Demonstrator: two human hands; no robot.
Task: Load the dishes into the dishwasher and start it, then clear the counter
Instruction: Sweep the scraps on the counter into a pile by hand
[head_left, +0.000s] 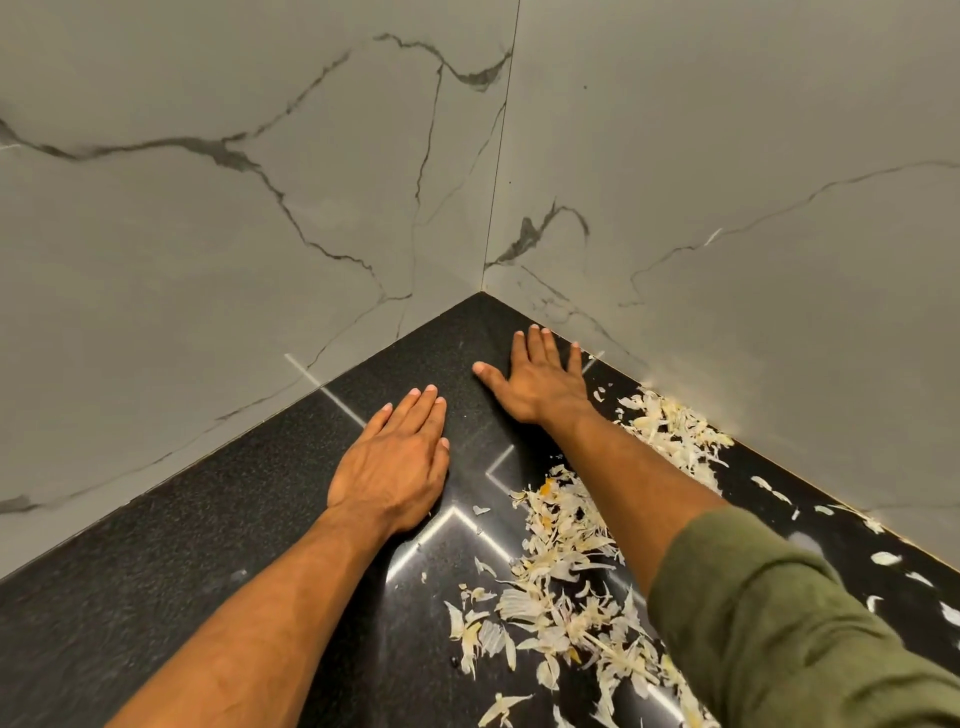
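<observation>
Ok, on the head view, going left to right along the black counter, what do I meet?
Left marble wall → left hand, flat on the counter → right hand, flat near the corner → pale peel scraps under the right forearm → right marble wall.

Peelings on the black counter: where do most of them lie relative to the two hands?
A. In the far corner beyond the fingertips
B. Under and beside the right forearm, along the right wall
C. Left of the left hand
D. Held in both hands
B: the peelings spread under and beside the right forearm and along the right wall, while the left hand and right hand lie flat on bare counter.
</observation>
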